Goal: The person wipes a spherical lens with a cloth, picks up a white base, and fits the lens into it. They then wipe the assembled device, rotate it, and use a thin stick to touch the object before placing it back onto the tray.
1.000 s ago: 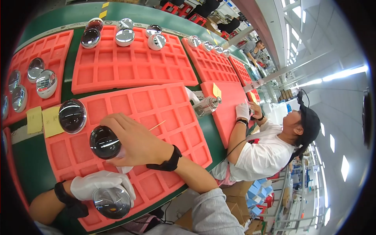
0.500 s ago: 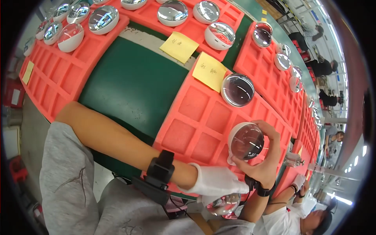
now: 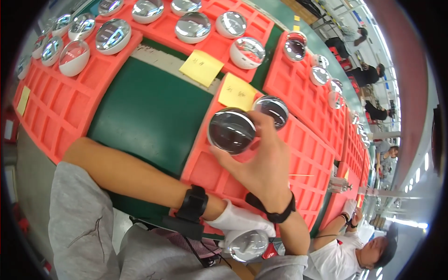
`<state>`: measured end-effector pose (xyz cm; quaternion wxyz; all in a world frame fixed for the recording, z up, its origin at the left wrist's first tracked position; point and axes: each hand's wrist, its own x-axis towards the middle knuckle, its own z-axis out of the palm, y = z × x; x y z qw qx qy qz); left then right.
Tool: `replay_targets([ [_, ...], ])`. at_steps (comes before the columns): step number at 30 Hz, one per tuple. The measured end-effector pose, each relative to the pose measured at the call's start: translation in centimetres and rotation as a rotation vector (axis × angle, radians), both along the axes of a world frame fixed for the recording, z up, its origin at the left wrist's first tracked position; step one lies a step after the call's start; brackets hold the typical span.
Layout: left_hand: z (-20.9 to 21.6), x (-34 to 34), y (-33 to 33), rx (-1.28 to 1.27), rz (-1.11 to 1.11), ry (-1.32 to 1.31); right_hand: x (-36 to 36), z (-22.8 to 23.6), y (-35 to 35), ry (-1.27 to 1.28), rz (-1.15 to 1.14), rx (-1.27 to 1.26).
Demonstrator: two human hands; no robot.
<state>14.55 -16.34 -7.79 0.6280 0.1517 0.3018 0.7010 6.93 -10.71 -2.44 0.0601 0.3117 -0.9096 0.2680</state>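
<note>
My right hand [image 3: 261, 168] is bare and grips a round dark glass dome [image 3: 232, 130] by its rim, holding it over the near red grid tray [image 3: 214, 163]. A second dark dome [image 3: 273, 109] sits in the tray just behind it. My left hand [image 3: 240, 221] wears a white glove and holds a clear shiny dome [image 3: 247, 245] low at the tray's front edge, under my right wrist. Both wrists carry black bands.
Two yellow sticky notes [image 3: 201, 67] lie at the back of the green mat [image 3: 149, 116]. Red trays [image 3: 60, 102] at left and rear hold several silvery domes [image 3: 112, 35]. Another person in a white shirt [image 3: 345, 252] sits at lower right; more people sit farther along the bench.
My view has swung further along the bench. My right hand has lifted the dark dome up and away from me, nearer the yellow notes. The gloved left hand stays low with its clear dome.
</note>
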Motion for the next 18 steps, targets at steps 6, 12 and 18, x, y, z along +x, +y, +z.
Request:
replay_targets([
  [6,-1.6,0.4,0.5,0.058,-0.002,0.312,-0.5,-0.9,0.0,-0.121,-0.025,-0.032],
  [12,-4.5,-0.8,1.2,0.012,-0.304,-0.141,-1.1,-3.1,1.0,-0.136,0.005,-0.279],
  [18,-1.0,-1.4,0.3,0.139,-0.178,0.29,-1.2,-2.9,1.4,-0.24,0.1,-0.236],
])
